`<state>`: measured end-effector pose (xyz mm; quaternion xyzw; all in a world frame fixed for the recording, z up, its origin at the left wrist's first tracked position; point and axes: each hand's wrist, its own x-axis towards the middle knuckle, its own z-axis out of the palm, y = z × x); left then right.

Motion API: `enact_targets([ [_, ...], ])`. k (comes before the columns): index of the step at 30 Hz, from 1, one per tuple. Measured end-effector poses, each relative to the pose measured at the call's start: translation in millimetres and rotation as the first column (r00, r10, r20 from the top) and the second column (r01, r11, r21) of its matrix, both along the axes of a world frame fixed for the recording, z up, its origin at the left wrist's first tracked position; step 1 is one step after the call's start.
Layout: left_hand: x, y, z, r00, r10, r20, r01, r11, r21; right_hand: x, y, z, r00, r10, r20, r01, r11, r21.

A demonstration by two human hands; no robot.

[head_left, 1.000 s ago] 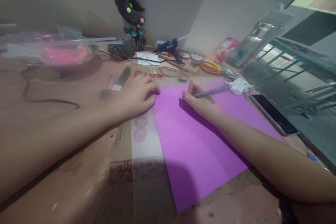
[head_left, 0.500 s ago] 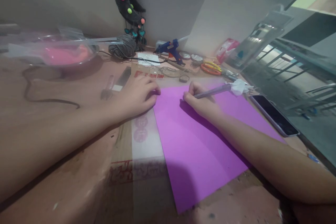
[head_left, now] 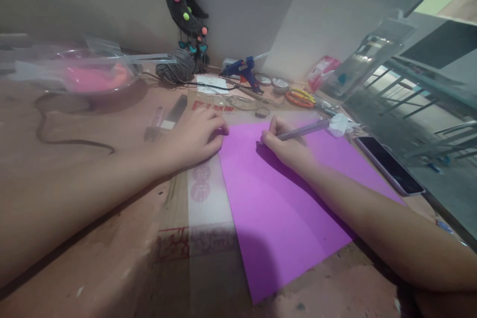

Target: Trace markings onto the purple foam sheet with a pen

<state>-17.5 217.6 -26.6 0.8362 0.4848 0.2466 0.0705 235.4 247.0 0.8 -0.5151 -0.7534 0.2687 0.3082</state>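
A purple sheet (head_left: 276,208) lies flat on a piece of cardboard (head_left: 203,194) on the table. My right hand (head_left: 286,146) rests on the sheet's far part, closed round a purple pen (head_left: 303,130) whose tip touches the sheet and whose far end carries a white tuft. My left hand (head_left: 194,136) lies at the sheet's far left corner with its fingers curled, fingertips pressing the edge of the sheet.
A phone (head_left: 389,165) lies right of the sheet. Behind it are orange scissors (head_left: 300,98), a blue glue gun (head_left: 242,70), a ball of grey yarn (head_left: 177,65), a dark crescent ornament (head_left: 182,0) and a clear bowl with pink content (head_left: 89,77). A black cord (head_left: 63,136) runs at left.
Both hands stay nearly in place; the view has shifted slightly, and the right hand with the pen has edged a little along the sheet.
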Motion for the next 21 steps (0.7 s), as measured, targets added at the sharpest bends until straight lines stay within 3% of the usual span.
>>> enact_targets([
  [7,-1,-1,-0.6,1.0,-0.006,-0.007,0.006,1.0,0.02,2,0,-1.4,1.0,0.007,-0.025,-0.008,0.999,-0.041],
  [11,-1,0,-1.8,1.0,-0.005,-0.012,0.005,1.0,0.019,8,7,-6.8,0.97,-0.003,-0.242,-0.024,0.994,-0.111],
  [15,0,-1,-0.6,1.0,0.004,-0.013,-0.003,1.0,0.005,12,15,-9.3,0.861,-0.053,-0.505,-0.069,0.973,-0.219],
  [21,-2,1,-1.0,0.992,0.124,0.035,-0.124,0.992,0.008,14,14,-4.0,0.805,-0.068,-0.589,-0.105,0.962,-0.254],
])
